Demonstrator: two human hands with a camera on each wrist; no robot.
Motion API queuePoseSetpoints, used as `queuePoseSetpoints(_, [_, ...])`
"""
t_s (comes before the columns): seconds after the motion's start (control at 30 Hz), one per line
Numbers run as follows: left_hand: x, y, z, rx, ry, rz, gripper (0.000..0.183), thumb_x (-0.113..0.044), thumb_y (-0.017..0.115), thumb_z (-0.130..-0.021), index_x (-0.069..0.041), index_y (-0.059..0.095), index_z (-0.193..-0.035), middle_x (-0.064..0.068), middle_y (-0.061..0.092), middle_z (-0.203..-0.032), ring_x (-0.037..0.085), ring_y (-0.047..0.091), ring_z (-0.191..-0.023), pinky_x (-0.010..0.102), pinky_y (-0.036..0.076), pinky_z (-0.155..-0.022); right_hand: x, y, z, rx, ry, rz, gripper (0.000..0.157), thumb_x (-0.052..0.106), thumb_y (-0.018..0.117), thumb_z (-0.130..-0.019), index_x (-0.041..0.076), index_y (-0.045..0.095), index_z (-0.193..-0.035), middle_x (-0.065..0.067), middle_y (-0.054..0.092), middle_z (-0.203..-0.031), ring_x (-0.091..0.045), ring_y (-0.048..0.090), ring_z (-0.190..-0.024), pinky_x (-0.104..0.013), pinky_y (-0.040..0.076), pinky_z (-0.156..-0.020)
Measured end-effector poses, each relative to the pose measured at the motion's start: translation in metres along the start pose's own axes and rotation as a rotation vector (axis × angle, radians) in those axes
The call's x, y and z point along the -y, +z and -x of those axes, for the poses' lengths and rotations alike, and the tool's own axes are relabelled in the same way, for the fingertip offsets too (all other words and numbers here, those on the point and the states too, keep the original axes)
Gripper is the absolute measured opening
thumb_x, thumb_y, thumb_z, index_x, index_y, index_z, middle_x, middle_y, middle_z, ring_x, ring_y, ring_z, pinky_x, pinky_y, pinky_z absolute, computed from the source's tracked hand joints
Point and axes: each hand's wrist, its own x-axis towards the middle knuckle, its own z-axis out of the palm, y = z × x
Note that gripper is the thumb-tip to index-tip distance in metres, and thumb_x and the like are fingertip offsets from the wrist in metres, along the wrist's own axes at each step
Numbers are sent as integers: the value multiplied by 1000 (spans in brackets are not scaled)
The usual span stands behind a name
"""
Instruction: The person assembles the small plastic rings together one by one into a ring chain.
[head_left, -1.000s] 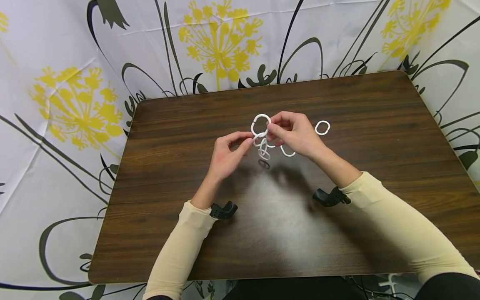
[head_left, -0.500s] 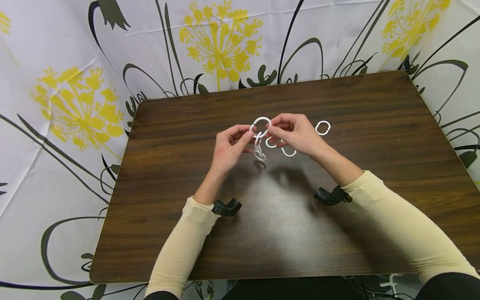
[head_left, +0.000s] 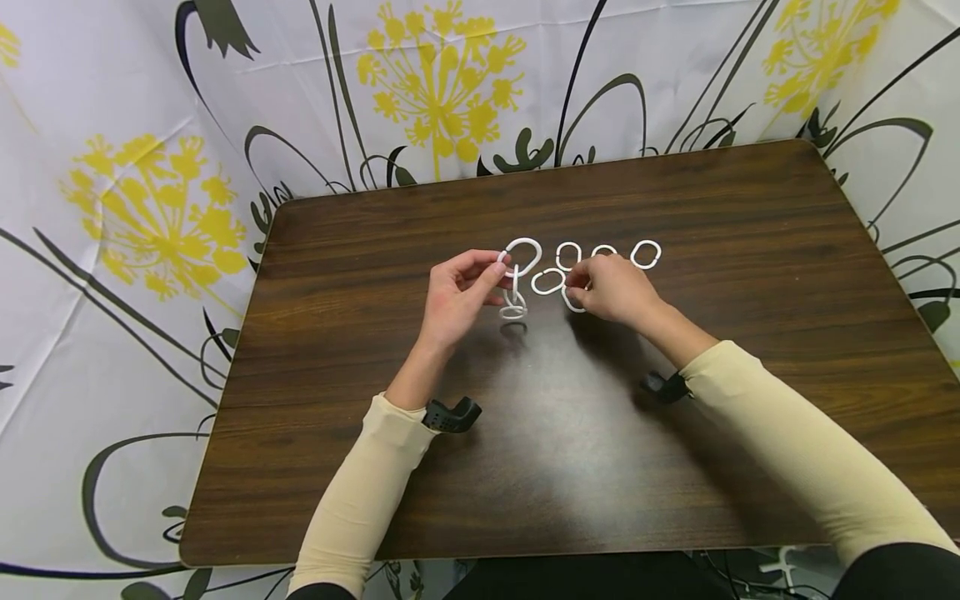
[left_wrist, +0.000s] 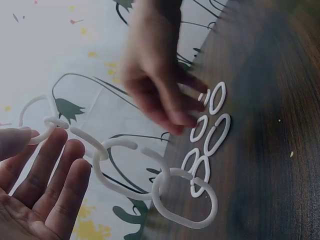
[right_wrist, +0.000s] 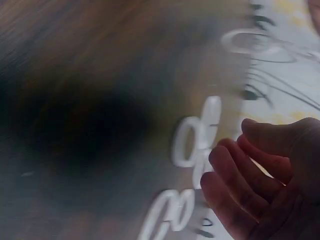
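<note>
My left hand pinches the top link of a short chain of white, oval, split links between thumb and fingers. Below it the other joined links dangle over the table; in the left wrist view the lowest link shows a narrow split. My right hand is low over the loose white links, its fingers bent loosely with nothing between them in the right wrist view. It partly covers one link near the fingertips and another behind it. A further loose link lies just left of those fingers.
More loose links lie on the dark wooden table: one behind the right fingertips, another to the right. A flower-printed cloth hangs beyond the table's far edge. Each wrist wears a black camera mount.
My right hand has let go of the top link and moved right and down to the loose links. My left hand keeps hold of the chain, which hangs almost where it was.
</note>
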Motion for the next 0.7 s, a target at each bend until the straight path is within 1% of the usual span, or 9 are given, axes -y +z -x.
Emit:
queuePoseSetpoints(0.1, [0,0,0,-1,-6,-6,22,-6,66,-94,9,67,-109,15,71,-95,34,70,-83,35,59,-63,-7,10,0,20,47,97,17,25,74,-86,12,76,-97,0,71,-84,-23,65,-81,-46,50,-71])
queuePoseSetpoints(0.17, [0,0,0,0,-10,-7,21,-6,66,-94,9,67,-109,15,71,-96,36,69,-84,35,59,-63,-11,16,0,18,65,131,21,31,75,-85,12,76,-95,-2,71,-84,-26,66,-80,-48,51,-68])
queuePoseSetpoints(0.2, [0,0,0,1,-12,-7,21,-6,66,-94,9,67,-109,15,71,-96,36,69,-83,35,59,-63,-13,19,0,11,71,149,23,34,76,-84,13,76,-93,-3,71,-84,-27,66,-79,-49,51,-66])
queuePoseSetpoints(0.27, [0,0,1,2,-15,-11,21,-6,66,-94,9,67,-109,15,71,-96,31,70,-82,34,59,-62,-15,25,0,-13,71,181,25,39,77,-83,15,75,-88,-3,71,-82,-29,66,-77,-49,51,-62])
queuePoseSetpoints(0.33, [0,0,1,4,-17,-12,21,-6,66,-94,9,67,-109,15,71,-96,25,71,-80,34,59,-63,-17,28,0,-46,57,218,24,41,78,-81,17,75,-83,-4,70,-79,-29,66,-74,-50,50,-58])
queuePoseSetpoints(0.4, [0,-1,2,6,-17,-14,21,-6,66,-94,8,67,-109,15,71,-96,22,71,-80,34,59,-63,-19,30,0,-71,35,243,20,39,79,-81,19,73,-78,-3,69,-76,-28,66,-71,-49,50,-56])
queuePoseSetpoints(0.5, [1,-1,2,8,-16,-21,21,-6,66,-94,8,68,-109,15,71,-97,20,70,-79,35,59,-63,-19,30,0,-87,11,256,14,29,77,-83,19,72,-74,-2,69,-73,-27,66,-70,-50,50,-55])
queuePoseSetpoints(0.63, [3,-3,2,10,-12,-33,21,-7,66,-94,8,68,-109,15,71,-96,23,70,-79,36,59,-63,-19,29,0,-66,24,241,10,19,71,-83,18,72,-73,-2,68,-73,-26,65,-70,-50,51,-57])
queuePoseSetpoints(0.7, [3,-3,2,11,-14,-34,21,-7,66,-94,8,68,-109,15,71,-96,27,70,-81,36,59,-63,-19,28,0,-49,38,232,9,17,69,-82,17,71,-74,-3,68,-73,-26,65,-70,-50,51,-58])
